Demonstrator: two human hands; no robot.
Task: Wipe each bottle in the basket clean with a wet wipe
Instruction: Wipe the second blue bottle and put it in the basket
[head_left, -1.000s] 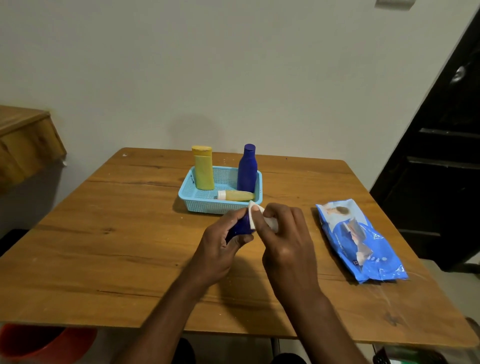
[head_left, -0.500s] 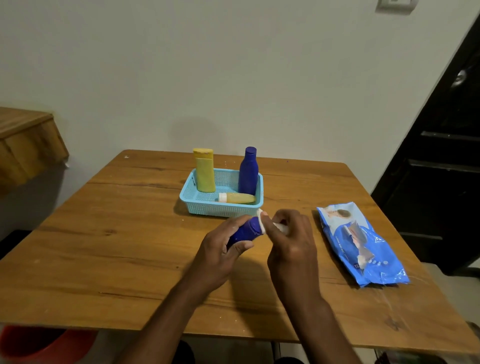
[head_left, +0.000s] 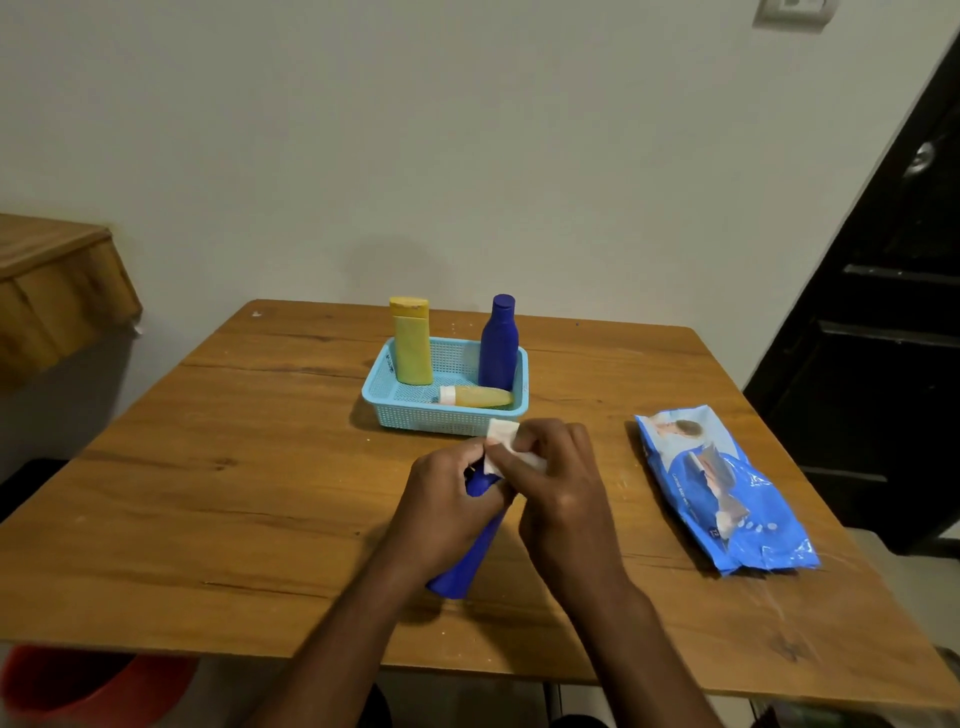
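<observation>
Wooden table (head_left: 260, 493) carries our work: left hand (head_left: 447, 499) grips the blue bottle (head_left: 470, 558) near the basket (head_left: 415, 410), right hand (head_left: 558, 483) pinches the wet wipe (head_left: 501, 434) at its top. Slick plastic could slip and topple the 3 bottles waiting behind.

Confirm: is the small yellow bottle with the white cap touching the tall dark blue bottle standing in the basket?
Cannot tell. In the head view the small yellow bottle lies right before the tall dark blue bottle, hiding its base.
</observation>
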